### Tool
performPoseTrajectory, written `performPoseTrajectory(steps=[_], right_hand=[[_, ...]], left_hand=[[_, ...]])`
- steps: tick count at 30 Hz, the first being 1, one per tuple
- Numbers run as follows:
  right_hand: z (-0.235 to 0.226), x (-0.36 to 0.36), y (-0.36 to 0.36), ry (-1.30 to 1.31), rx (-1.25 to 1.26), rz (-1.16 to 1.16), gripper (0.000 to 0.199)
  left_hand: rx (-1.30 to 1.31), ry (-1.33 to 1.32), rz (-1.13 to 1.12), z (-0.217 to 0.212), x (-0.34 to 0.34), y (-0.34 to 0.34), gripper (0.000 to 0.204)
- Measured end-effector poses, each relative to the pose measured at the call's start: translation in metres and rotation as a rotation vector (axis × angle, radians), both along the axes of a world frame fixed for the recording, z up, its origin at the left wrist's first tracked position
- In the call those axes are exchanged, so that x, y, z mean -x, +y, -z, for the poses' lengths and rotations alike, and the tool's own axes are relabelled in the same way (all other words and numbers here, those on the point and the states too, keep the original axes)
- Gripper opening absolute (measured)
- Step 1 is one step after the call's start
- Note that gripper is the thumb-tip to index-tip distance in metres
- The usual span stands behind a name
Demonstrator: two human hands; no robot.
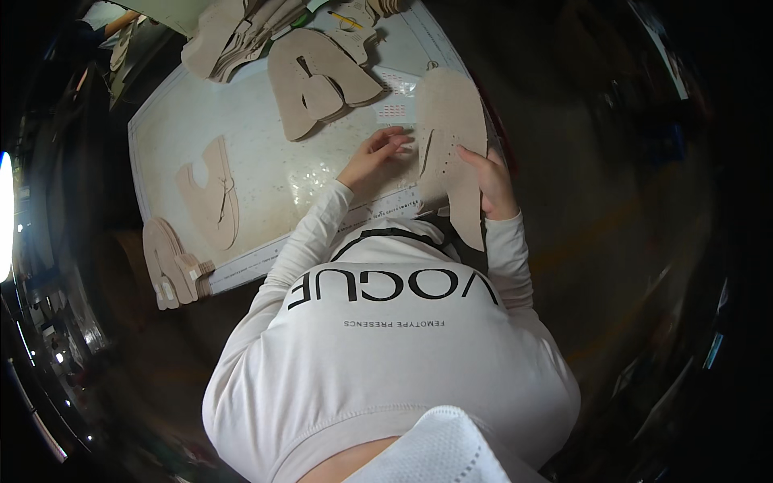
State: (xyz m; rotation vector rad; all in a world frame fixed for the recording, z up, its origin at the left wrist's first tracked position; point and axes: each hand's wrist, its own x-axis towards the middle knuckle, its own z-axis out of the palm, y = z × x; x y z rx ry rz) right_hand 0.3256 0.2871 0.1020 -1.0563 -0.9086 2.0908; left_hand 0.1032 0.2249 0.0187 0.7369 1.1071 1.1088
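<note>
A large beige shoe-upper piece (pixel 448 121) with rows of small punched holes lies at the right edge of the white worktable (pixel 266 173). My right hand (pixel 493 187) grips its right edge, thumb on top. My left hand (pixel 375 155) rests beside it, its fingertips touching the piece's left edge near the slit. Both arms are in white sleeves.
A stack of beige cut uppers (pixel 314 80) lies further back, a single upper (pixel 211 193) at the left, a small stack (pixel 171 266) at the table's near-left corner. More pieces (pixel 233 32), a yellow pencil (pixel 346 18) and a small marked sheet (pixel 394 109) sit behind. Another person's arm (pixel 121 22) shows at top left.
</note>
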Motion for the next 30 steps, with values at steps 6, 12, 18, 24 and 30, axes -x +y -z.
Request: performPoseTrajectory(steps=[6, 12, 18, 24, 30], right_hand=[[-0.059, 0.021, -0.011, 0.147, -0.069, -0.109, 0.037], [0.027, 0.019, 0.035, 0.030, -0.009, 0.011, 0.043], [0.125, -0.005, 0.029, -0.366, -0.170, 0.187, 0.051], [0.127, -0.005, 0.019, -0.727, -0.707, -0.033, 0.055], [0.128, 0.009, 0.013, -0.611, -0.744, 0.007, 0.050]], left_hand=[[-0.080, 0.130, -0.009, -0.010, 0.032, -0.022, 0.045], [0.037, 0.391, -0.120, -0.006, 0.065, -0.043, 0.031], [-0.080, 0.989, -0.390, 0.007, 0.035, -0.038, 0.023], [-0.163, 1.097, -0.346, 0.004, -0.023, -0.013, 0.033], [-0.300, 0.943, -0.263, -0.006, -0.004, -0.027, 0.042]])
